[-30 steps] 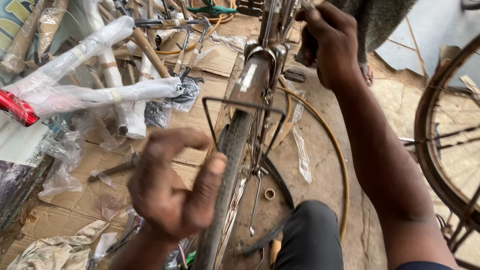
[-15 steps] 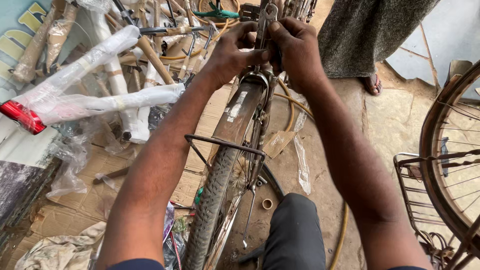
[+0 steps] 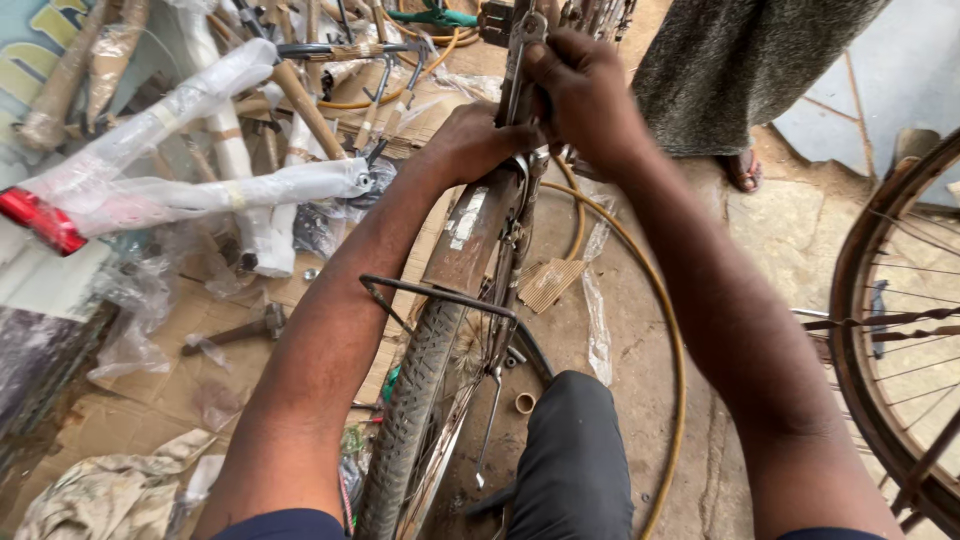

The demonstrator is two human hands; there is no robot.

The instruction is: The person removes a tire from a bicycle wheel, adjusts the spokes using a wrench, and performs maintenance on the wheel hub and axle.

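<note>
A bicycle stands in front of me, its rear wheel (image 3: 405,430) and brown mudguard (image 3: 470,235) running up the middle of the head view. My left hand (image 3: 478,140) grips the frame at the top of the mudguard. My right hand (image 3: 582,95) is closed around a metal wrench (image 3: 518,60) held upright against the frame just above the left hand. A thin black rack stay (image 3: 435,295) crosses the tyre. My dark-trousered knee (image 3: 570,450) is beside the wheel.
Plastic-wrapped bicycle frames (image 3: 200,190) and parts are piled at the left on flattened cardboard (image 3: 180,370). A hammer (image 3: 235,330) lies there. A bare rim (image 3: 670,380) leans on the ground. Another wheel (image 3: 900,340) stands at the right. A person's robe and sandalled foot (image 3: 742,165) are behind.
My left hand rose from low over the tyre up to the frame, joining the right hand. Both hands have stayed clasped there since, with the view shifting slightly.
</note>
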